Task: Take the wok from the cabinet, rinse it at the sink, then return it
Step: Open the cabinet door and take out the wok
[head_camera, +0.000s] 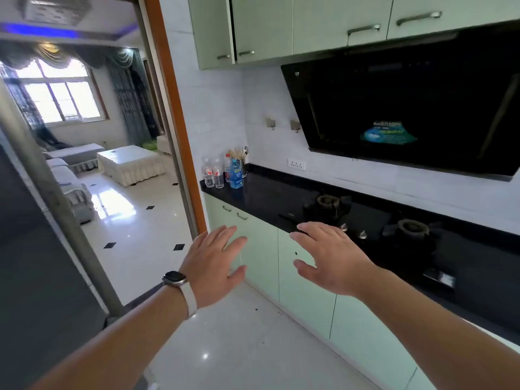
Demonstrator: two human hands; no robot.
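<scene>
Both arms stretched out. Left hand (215, 266) spread wide, fingers straight, holds nothing. Right hand (332, 257) same: spread, holds nothing. Both hover in front of green bottom cabinet (261, 257), doors shut. Wok not seen; cannot tell where it is. Watch (174, 278) on left wrist. Black counter (261, 192) on top of cabinet. Stove (327, 206) just past right hand. Bottles (213, 174) at far end of counter, by doorway. Big black hood (408, 108) on wall over stove.
</scene>
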